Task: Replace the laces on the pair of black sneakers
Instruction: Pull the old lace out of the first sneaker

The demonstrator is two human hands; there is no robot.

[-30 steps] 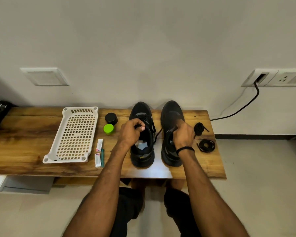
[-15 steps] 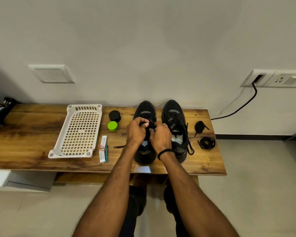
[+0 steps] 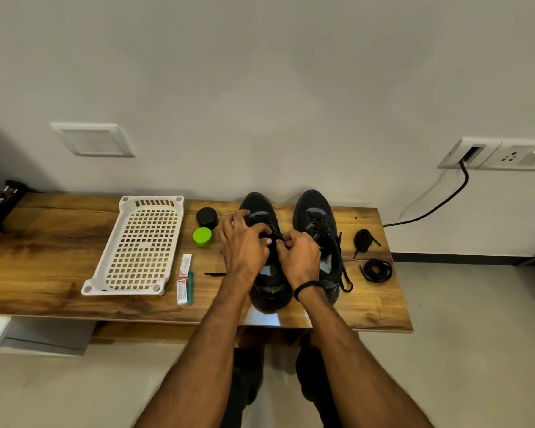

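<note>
Lace (image 3: 275, 235) pinched on the left sneaker (image 3: 258, 208)

Left hand (image 3: 244, 247) and right hand (image 3: 300, 257) meet over the shoe's throat, fingertips curled and pinching the black lace between them. This sneaker stands toe-far on the wooden bench (image 3: 44, 257), just beside the right sneaker (image 3: 314, 211). Two spare lace bundles (image 3: 376, 270) lie right of the pair. A green jar (image 3: 202, 236), a black jar (image 3: 207, 217) and a white basket (image 3: 101, 268) sit left.
</note>
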